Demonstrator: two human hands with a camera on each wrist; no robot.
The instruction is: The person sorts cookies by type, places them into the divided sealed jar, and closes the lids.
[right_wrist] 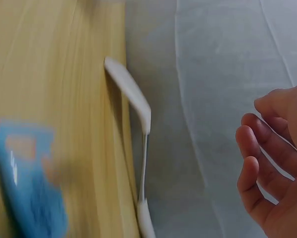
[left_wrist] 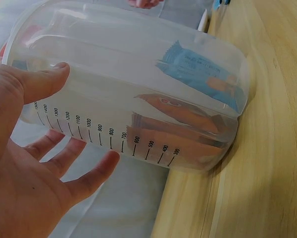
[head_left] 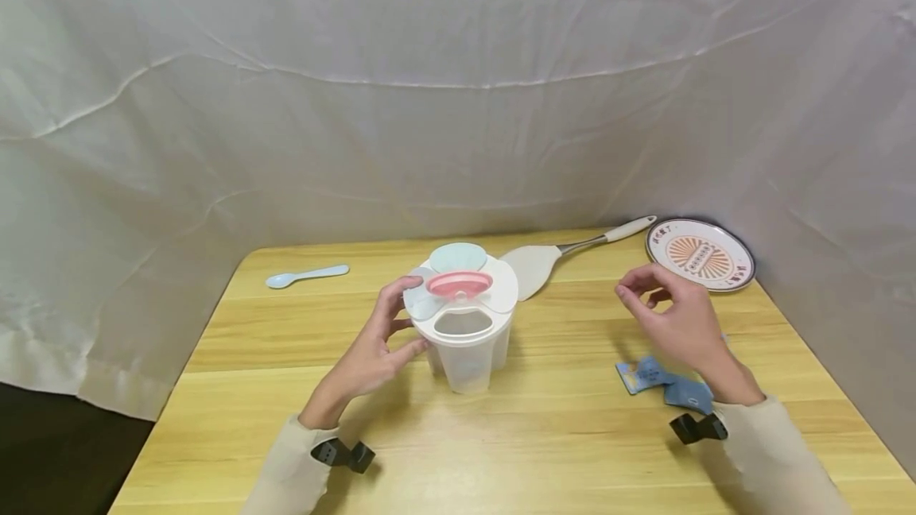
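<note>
My left hand [head_left: 368,352] grips the left side of a translucent divided storage canister [head_left: 465,364], thumb on one side and fingers on another. The canister stands upright on the table. Its white lid [head_left: 504,286] carries pink and pale blue flaps, and the front opening is uncovered. Through the marked wall in the left wrist view, a blue packet [left_wrist: 200,72] and orange-brown packets [left_wrist: 171,139] lie in separate compartments. Bent loosely, my right hand [head_left: 676,316] hovers with nothing in it. Beneath it, blue packets [head_left: 647,373] lie on the table, blurred in the right wrist view.
Behind the canister lies a white-headed turner [head_left: 533,265], its handle reaching toward a round patterned plate [head_left: 701,254] at the back right. A pale blue spoon [head_left: 308,275] rests at the back left. Grey cloth [head_left: 458,141] hangs behind the wooden table [head_left: 501,451].
</note>
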